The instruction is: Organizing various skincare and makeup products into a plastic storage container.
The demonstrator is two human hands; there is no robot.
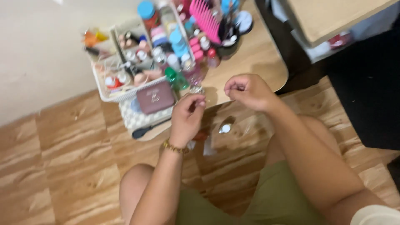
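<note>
You are sitting on a wood-patterned floor (62, 166), looking down past your knees in green shorts (275, 200) at a low wooden table (254, 58), which serves as the landmark here. Both of your hands are raised just at the near edge of that table. Your left hand (187, 118), with a gold bracelet (174, 147) on the wrist, has its fingers curled in narrow, the thumb and forefinger pinched together near the table's edge; whether they hold something tiny is too blurred to tell. Your right hand (249, 91) hovers a little to the right of it, over the table's near edge, also closed into a loose fist with the fingertips pinched; what it grips, if anything, cannot be made out. The two hands are near each other but apart. On the far left part of the table stands a white basket (109, 92) crowded with small bottles and jars, with a pink comb (205, 18) sticking up behind it. A mauve pouch (155, 98) leans at the basket's near side. On the floor just below the table's edge, between your hands, lies a small silvery round thing (225, 128).
</note>
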